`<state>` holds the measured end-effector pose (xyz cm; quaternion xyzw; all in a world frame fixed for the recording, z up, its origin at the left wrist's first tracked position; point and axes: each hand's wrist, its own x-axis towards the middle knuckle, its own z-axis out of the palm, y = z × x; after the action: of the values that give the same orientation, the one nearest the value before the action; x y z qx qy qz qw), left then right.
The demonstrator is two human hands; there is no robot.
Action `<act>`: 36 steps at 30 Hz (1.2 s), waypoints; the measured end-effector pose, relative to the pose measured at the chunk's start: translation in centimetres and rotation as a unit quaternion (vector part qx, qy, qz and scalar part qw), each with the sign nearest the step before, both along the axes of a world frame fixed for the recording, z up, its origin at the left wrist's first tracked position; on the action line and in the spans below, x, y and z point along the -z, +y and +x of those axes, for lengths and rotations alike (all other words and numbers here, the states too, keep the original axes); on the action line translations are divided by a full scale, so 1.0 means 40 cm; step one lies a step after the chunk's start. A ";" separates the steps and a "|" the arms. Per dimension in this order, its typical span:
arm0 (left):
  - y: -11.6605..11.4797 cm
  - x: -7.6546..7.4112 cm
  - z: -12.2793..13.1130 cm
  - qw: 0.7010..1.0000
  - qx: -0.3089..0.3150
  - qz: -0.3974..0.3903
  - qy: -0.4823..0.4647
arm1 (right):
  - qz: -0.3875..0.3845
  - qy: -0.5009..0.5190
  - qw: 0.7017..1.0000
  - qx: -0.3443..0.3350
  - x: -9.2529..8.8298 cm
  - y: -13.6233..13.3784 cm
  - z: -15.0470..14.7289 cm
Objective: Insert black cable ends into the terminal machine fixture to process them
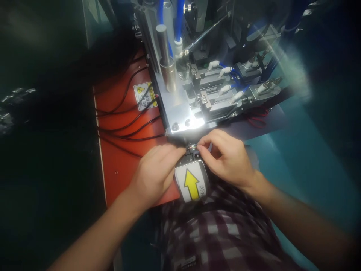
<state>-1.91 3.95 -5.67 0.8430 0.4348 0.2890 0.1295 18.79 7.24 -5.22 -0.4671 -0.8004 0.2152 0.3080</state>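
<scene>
A dim work area is surrounding a lit machine, with a teal surface (299, 150) showing on the right and deep shadow filling the far left. An orange-red plate (121, 188) is lying along the left side, with black cables (126, 139) crossing it towards a bright metal block (176, 109). Farther right, blue tubes (179, 22) and white fittings (225, 71) are catching the light.

At the block's near edge, a small shiny part (193, 147) is sitting between the two hands. The right hand (229, 158) is pinching narrowly at its right end with thumb and forefinger. The left hand (156, 171) is bringing its fingertips close against the left end; whether they are gripping it, I cannot tell, as the thumb is hidden.

Judging by its size and gleam, the part is probably being light, stiff and rather slippery; its two ends are offering the best hold, for fingertips only.

Just nearer, a white label (181, 188) is bearing a yellow arrow (191, 183) pointing to the machine, beside partly visible Chinese characters. A warning label (140, 91) on the orange-red plate is showing a yellow triangle and characters too blurred to read. No brand is showing legibly. A checked garment (208, 233) is filling the near middle.
</scene>
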 end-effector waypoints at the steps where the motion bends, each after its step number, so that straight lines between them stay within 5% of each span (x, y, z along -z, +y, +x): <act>1: 0.000 0.001 0.000 1.000 -0.001 0.001 0.000 | -0.009 0.009 1.000 0.003 0.001 0.000 -0.001; 15: 0.002 0.007 0.000 1.000 0.000 0.009 0.001 | -0.125 0.056 0.990 0.022 0.003 -0.003 -0.014; 21: 0.001 0.005 0.001 1.000 -0.002 0.011 0.005 | -0.256 0.116 0.958 0.053 0.006 -0.009 -0.027; 30: -0.001 0.003 0.000 1.000 -0.016 -0.006 0.006 | -0.336 0.212 0.913 0.091 0.003 -0.011 -0.024; 36: -0.005 0.001 0.005 0.999 -0.044 -0.009 -0.003 | -0.291 0.172 0.935 0.110 -0.003 -0.019 -0.012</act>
<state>-1.69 3.74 -5.69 0.8207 0.4739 0.2935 0.1251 18.29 6.50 -5.11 -0.5770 -0.5814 0.4807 0.3130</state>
